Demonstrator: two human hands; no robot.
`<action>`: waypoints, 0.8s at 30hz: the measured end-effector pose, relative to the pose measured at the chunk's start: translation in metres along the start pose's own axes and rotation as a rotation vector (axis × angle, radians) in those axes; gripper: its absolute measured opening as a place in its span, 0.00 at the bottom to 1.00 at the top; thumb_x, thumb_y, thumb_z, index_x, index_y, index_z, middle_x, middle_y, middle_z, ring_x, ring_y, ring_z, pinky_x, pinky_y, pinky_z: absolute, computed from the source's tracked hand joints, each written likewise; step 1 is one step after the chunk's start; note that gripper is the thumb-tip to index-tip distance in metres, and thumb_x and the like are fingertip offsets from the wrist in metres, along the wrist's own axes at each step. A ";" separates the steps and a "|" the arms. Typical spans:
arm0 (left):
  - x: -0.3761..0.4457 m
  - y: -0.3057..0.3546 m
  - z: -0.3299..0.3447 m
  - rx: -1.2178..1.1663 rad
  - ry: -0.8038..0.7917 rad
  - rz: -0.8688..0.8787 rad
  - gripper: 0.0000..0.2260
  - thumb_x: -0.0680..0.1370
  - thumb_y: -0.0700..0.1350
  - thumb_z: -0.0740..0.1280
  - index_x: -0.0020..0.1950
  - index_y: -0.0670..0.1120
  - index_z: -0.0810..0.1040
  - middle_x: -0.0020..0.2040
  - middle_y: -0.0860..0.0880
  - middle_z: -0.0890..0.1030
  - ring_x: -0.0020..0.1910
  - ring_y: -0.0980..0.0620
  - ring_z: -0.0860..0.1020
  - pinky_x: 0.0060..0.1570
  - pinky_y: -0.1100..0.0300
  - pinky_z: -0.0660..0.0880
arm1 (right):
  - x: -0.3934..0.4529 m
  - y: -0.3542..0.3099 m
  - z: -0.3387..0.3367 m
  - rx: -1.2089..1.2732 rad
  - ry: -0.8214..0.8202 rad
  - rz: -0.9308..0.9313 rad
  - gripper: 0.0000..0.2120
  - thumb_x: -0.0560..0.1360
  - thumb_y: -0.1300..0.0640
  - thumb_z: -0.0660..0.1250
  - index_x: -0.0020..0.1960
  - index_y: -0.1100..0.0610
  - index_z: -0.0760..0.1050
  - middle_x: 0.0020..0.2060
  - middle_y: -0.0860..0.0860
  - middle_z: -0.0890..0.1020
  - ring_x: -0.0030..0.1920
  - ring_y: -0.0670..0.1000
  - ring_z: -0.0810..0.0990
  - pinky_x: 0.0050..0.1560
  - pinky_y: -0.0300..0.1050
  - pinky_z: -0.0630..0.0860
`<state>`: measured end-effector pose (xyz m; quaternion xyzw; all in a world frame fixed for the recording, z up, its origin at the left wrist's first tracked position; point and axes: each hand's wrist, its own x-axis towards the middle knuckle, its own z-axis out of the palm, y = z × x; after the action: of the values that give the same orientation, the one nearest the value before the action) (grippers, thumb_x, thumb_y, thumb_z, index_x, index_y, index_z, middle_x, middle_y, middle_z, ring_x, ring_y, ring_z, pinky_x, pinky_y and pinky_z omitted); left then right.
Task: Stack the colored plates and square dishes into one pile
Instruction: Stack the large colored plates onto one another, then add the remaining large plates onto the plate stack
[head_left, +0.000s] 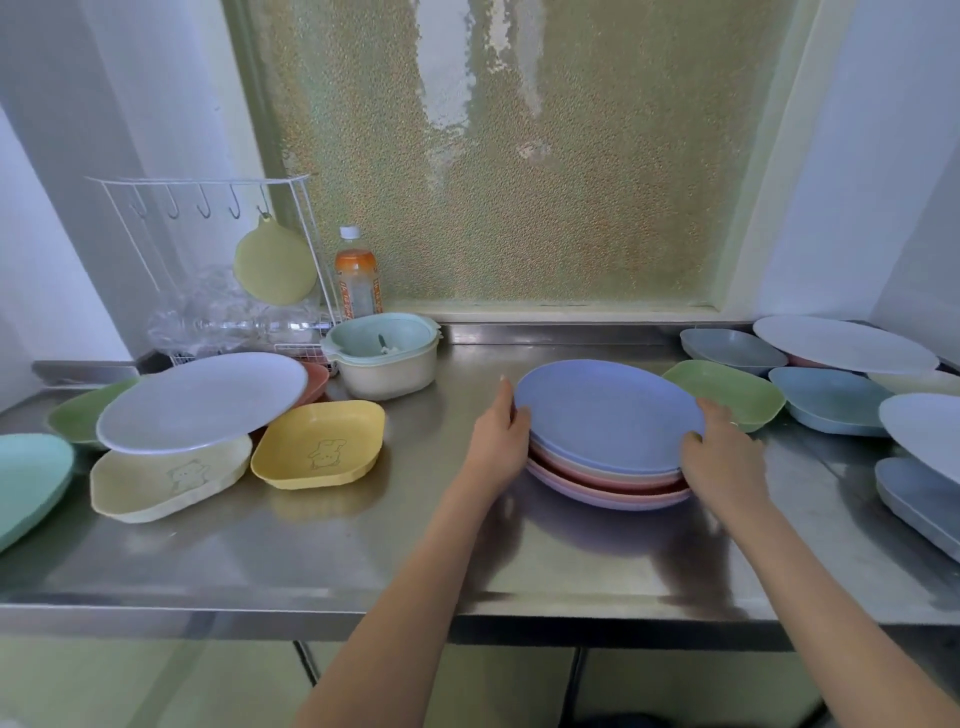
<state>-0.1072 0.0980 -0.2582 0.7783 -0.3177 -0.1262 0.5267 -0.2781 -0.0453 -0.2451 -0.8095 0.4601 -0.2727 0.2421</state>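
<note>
A: Hands?
B: Left hand (501, 434) and right hand (719, 457) both curl round opposite rims of the blue plate (605, 413), gripping it.
A: Where's the plate?
B: Top of the pile of plates (608, 486), pink and cream ones under it, mid steel desk (363, 561).
A: Rest?
B: Yellow square dish (319, 451) left, apart. Green square dish (724, 387) just beside the right hand. White plate (202, 400) rests tilted on dishes far left.

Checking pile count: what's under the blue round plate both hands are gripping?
Under the blue round plate the rims of several pink and cream plates show, stacked on the steel counter. Their faces are covered, so an exact count is uncertain.
</note>
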 end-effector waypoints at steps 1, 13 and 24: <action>-0.008 -0.003 -0.008 0.000 0.019 0.003 0.23 0.83 0.44 0.55 0.79 0.45 0.56 0.75 0.45 0.68 0.73 0.47 0.67 0.58 0.67 0.62 | -0.006 -0.006 0.004 -0.047 0.056 -0.041 0.26 0.74 0.66 0.56 0.72 0.58 0.62 0.67 0.61 0.72 0.70 0.60 0.65 0.71 0.61 0.55; -0.109 -0.076 -0.192 0.230 0.930 -0.039 0.16 0.76 0.35 0.61 0.63 0.40 0.76 0.67 0.43 0.76 0.67 0.41 0.72 0.63 0.48 0.69 | -0.127 -0.157 0.098 0.030 -0.020 -0.791 0.22 0.72 0.64 0.63 0.64 0.51 0.74 0.61 0.49 0.80 0.62 0.51 0.76 0.70 0.66 0.50; -0.123 -0.145 -0.305 0.180 1.287 -0.654 0.21 0.82 0.51 0.58 0.75 0.52 0.64 0.78 0.32 0.44 0.76 0.29 0.42 0.72 0.36 0.41 | -0.216 -0.316 0.211 0.073 -0.527 -1.249 0.26 0.75 0.62 0.58 0.72 0.50 0.62 0.70 0.48 0.70 0.67 0.52 0.70 0.68 0.58 0.59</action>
<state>0.0130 0.4356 -0.2791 0.7938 0.2947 0.2322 0.4787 -0.0367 0.3187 -0.2438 -0.9541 -0.1780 -0.1704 0.1704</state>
